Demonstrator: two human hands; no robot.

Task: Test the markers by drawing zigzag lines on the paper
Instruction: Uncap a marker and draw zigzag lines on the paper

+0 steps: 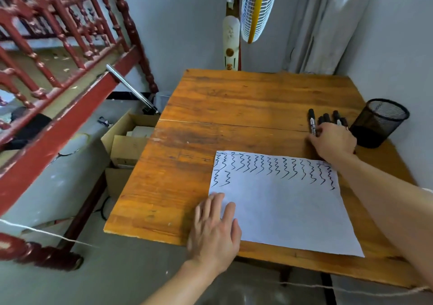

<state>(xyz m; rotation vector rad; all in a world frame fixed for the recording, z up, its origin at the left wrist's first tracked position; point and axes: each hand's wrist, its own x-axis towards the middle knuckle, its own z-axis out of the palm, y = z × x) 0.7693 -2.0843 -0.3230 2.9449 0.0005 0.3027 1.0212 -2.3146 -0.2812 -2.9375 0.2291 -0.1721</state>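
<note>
A white sheet of paper (283, 208) lies on the wooden table (234, 108), with a row of black zigzag lines along its top edge and two more at the left below. My left hand (214, 229) rests flat on the paper's lower left corner, fingers spread. My right hand (332, 142) reaches beyond the paper's top right corner to a group of black markers (326, 119) lying on the table. Its fingers close around the leftmost black marker (312, 123). The markers' lower ends are hidden under the hand.
A black mesh pen cup (379, 122) stands right of the markers, near the wall. A white standing fan (255, 7) is behind the table. Open cardboard boxes (131, 138) sit on the floor to the left, beside a red wooden bed frame (58, 70).
</note>
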